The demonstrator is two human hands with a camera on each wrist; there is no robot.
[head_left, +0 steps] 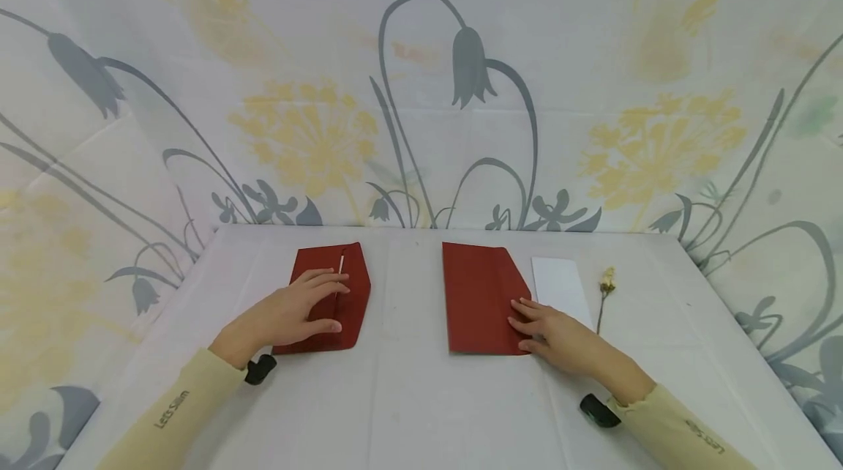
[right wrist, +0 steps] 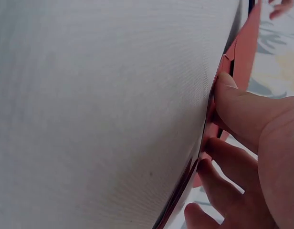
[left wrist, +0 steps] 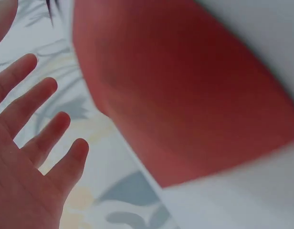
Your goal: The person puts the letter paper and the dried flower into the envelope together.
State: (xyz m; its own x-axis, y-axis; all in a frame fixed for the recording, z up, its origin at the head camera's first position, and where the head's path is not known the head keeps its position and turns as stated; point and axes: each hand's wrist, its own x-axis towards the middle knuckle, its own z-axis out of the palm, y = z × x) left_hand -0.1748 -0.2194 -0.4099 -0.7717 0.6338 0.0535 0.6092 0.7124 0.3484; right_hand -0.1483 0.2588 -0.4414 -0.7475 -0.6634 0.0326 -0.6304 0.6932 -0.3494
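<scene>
Two red envelopes are laid out on the white tablecloth (head_left: pixel 408 397), one under each hand. The left envelope (head_left: pixel 345 309) is pressed flat beneath the left hand (head_left: pixel 293 312); its fingers (head_left: pixel 326 278) are kept straight and slightly spread, laid across the flap with the tips just past the fold line, and nothing is pinched. In the left wrist view the same fingers (left wrist: pixel 39 119) are seen fanned out, with the red paper (left wrist: pixel 185 105) filling the space just beyond them.

The right envelope (head_left: pixel 477 294) is touched at its near right corner by the right hand (head_left: pixel 560 338). Its fingertips (head_left: pixel 520 320) are set on the red paper's edge, loosely straight and held close together. In the right wrist view the thumb (right wrist: pixel 237 109) and the fingers are seen pressed against the thin red edge (right wrist: pixel 235 52) where it meets the cloth; whether that edge is actually pinched cannot be told.

Just beyond the right hand, partly tucked behind that envelope's far side, a white sheet of paper (head_left: pixel 560 283) is seen. Further out to the right of the hand, a dried flower (head_left: pixel 606 287) on a thin stem is laid on the cloth, well clear of the fingers.

A floral backdrop (head_left: pixel 421 89) is hung behind the table.
</scene>
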